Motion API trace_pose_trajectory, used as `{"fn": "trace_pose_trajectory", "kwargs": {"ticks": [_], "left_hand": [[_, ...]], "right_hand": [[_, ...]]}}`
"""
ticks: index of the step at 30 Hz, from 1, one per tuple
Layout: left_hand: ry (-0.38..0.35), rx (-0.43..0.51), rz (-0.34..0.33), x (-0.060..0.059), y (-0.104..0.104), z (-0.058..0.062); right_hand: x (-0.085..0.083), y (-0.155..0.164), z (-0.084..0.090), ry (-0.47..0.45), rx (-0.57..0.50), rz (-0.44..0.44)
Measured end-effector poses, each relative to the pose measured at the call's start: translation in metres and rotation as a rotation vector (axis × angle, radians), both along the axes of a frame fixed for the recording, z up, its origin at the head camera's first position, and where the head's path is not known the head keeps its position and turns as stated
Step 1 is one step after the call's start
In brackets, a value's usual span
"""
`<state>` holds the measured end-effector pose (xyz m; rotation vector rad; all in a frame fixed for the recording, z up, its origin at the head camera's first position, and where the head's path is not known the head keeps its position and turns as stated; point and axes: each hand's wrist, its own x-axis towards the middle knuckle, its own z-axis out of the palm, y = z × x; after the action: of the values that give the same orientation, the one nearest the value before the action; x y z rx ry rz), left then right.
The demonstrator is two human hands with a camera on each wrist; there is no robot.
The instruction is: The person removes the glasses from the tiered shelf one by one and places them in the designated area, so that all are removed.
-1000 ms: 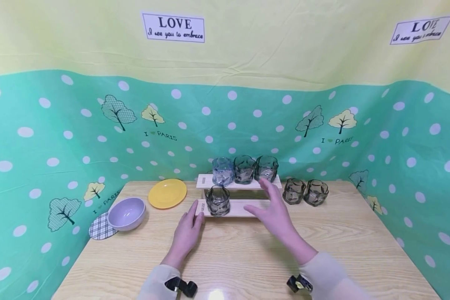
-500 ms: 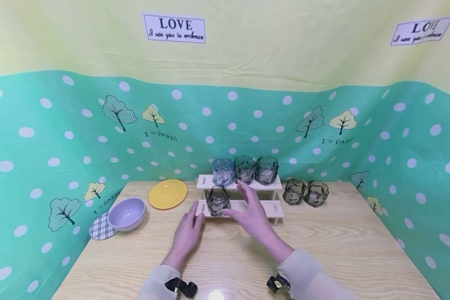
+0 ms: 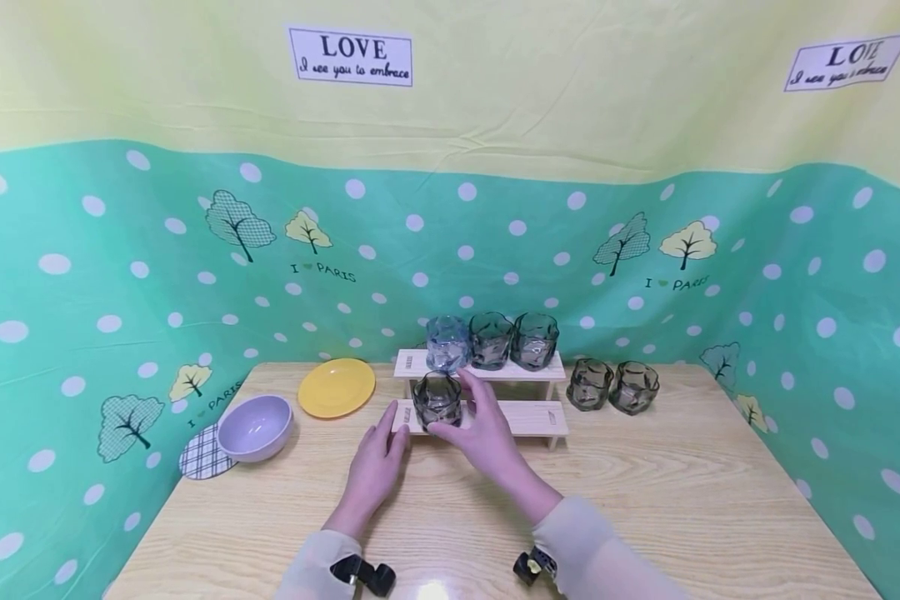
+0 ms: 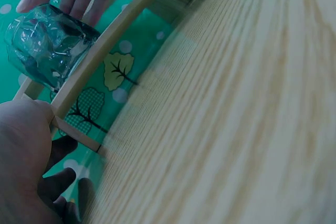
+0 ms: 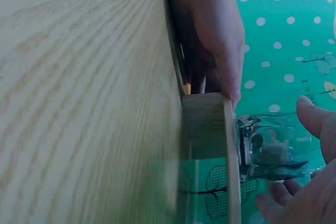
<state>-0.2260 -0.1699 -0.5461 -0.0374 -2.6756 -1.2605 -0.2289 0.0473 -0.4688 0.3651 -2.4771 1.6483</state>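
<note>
A two-tier wooden rack point(image 3: 521, 421) stands near the back of the table. On its lower tier, to the left, sits a grey wavy glass point(image 3: 437, 403). My left hand point(image 3: 371, 471) holds the rack's left end, thumb at the front corner and fingers beyond the end. Around the right side of the glass is my right hand point(image 3: 487, 442), thumb in front and fingers behind. The right wrist view shows a gap between the thumb point(image 5: 315, 121) and the glass point(image 5: 273, 148). A blue glass point(image 3: 447, 343) and two dark green glasses point(image 3: 491, 342) line the upper tier.
Two grey-brown glasses point(image 3: 589, 385) stand on the table right of the rack. To the left are a yellow plate point(image 3: 336, 388), a purple bowl point(image 3: 255, 429) and a checked round mat point(image 3: 204, 457) partly under the bowl. A patterned cloth point(image 3: 465, 225) hangs behind.
My right hand has moved left from the right part of the rack to the grey glass on the lower tier. The left hand stays at the rack's left end.
</note>
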Motion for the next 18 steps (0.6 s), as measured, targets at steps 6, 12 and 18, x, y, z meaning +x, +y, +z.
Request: {"fn": "trace_pose_trajectory", "kwargs": {"ticks": [6,12,18], "left_hand": [[0.021,-0.005,-0.003,0.0,0.0,0.0],[0.002,0.001,0.0,0.0,0.001,0.0],[0.001,-0.003,0.0,0.0,0.001,0.0]], "right_hand": [[-0.005,-0.006,-0.008,-0.023,0.019,-0.001],[-0.008,-0.009,-0.012,-0.042,0.011,0.001],[-0.009,-0.012,-0.015,-0.026,0.021,-0.012]]}}
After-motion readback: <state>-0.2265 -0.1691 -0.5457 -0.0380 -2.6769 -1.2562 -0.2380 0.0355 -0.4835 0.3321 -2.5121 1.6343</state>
